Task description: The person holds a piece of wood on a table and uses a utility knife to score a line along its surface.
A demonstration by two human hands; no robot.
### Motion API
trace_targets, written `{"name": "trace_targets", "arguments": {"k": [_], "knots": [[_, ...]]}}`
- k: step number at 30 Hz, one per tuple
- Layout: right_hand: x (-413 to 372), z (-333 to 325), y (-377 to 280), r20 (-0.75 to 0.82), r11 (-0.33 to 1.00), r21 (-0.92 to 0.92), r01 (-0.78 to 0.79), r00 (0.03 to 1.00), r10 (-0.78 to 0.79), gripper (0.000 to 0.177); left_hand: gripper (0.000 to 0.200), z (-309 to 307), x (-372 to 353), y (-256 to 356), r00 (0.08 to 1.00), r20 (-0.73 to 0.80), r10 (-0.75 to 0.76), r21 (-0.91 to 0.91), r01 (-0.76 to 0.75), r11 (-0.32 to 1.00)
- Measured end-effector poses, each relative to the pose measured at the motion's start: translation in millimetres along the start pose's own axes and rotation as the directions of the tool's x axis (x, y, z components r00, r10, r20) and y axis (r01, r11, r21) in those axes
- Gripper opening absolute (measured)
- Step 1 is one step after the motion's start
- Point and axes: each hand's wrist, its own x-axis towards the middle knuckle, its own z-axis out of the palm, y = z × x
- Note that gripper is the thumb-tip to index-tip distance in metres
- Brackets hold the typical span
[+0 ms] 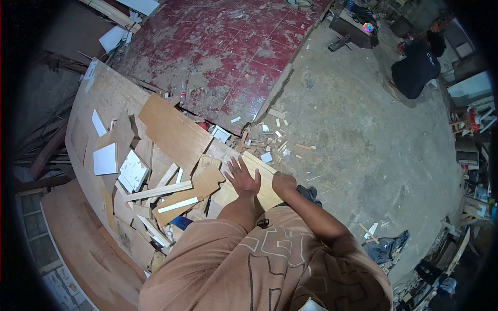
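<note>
My left hand point(243, 178) lies palm down with its fingers spread on a pale wooden board point(264, 192) in front of my body. At the board's right edge, my right hand point(284, 184) is closed, its knuckles up; whatever its fingers hold is hidden. Just left of my left hand are a cut brown board piece point(210, 179) and a light wood strip point(158, 191). A dark cloth or shoe point(307, 194) shows beside my right wrist.
A large plywood sheet point(85, 109) carries scattered offcuts and white pieces point(105, 159) at the left. Wood scraps point(267, 157) litter the concrete floor ahead. Red tiles point(223, 57) lie beyond a raised edge. Another person point(415, 70) crouches at the upper right.
</note>
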Motion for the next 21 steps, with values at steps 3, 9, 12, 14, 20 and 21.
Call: {"name": "trace_targets", "arguments": {"k": [3,9,12,14,20,21], "knots": [[-28,1,19,0.067,0.991,0.058,-0.12,0.991,0.116,0.027,0.087,-2,0,1,1.0,0.012,-0.004,-0.009,0.004,1.0],[-74,-78,3,0.255,0.997,-0.073,-0.031,0.966,0.049,0.025,0.087,-5,0,2,1.0,0.013,-0.004,0.0,0.004,1.0],[-19,-21,2,0.201,0.987,-0.006,-0.159,0.967,0.157,0.026,0.089,0,0,1,1.0,-0.009,0.004,-0.009,-0.004,1.0],[-4,-10,-10,0.138,0.988,0.001,-0.156,0.978,0.155,0.027,0.089,1,-1,1,1.0,-0.012,0.004,-0.013,-0.004,1.0],[-41,-26,10,0.122,0.995,-0.018,-0.095,0.988,0.096,0.027,0.088,0,1,1,1.0,0.01,-0.003,-0.012,0.003,1.0],[-61,-56,3,0.234,0.994,-0.097,-0.049,0.97,0.071,0.028,0.089,2,0,0,1.0,0.002,-0.001,-0.005,0.001,1.0]]}}
